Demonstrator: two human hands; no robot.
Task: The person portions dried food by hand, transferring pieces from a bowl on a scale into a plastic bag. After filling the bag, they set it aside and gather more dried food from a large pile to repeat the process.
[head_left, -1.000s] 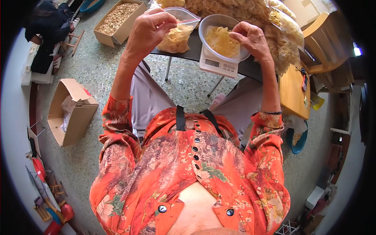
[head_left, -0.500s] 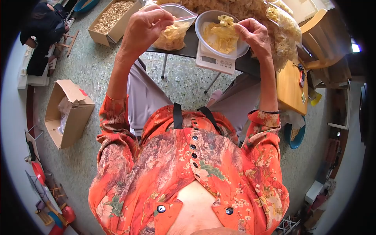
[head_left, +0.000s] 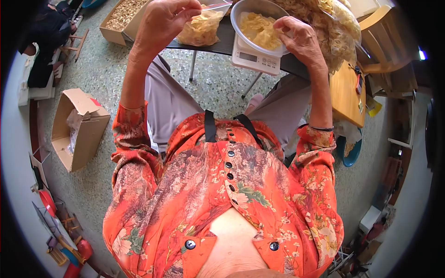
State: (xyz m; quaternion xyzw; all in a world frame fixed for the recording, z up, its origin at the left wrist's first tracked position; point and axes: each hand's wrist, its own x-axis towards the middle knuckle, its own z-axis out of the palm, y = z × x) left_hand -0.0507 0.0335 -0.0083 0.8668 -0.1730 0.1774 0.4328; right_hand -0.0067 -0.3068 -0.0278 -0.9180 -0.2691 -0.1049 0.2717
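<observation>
My left hand [head_left: 168,24] pinches the top edge of a clear zip bag [head_left: 202,28], which stands on the dark table and is filled with pale yellow dried pieces. Over the right side of a white plastic bowl [head_left: 235,23], my right hand [head_left: 300,41] has its fingers drawn together. Its fingertips are down at the yellow dried pieces [head_left: 256,28] in the bowl, and whatever is between them is hidden. The bowl rests on a white kitchen scale [head_left: 254,60] with a small display and buttons.
A large clear sack of dried pieces [head_left: 331,34] lies right of the bowl. Nearby are a wooden stool [head_left: 344,95] and a chair [head_left: 378,41]. Cardboard boxes [head_left: 85,134] stand on the floor at left. Another person [head_left: 46,34] sits at the far left.
My right hand has lowered from above the bowl, where it held up a curly yellow piece, to the pieces inside. The left hand stays at the bag. The view has shifted slightly.
</observation>
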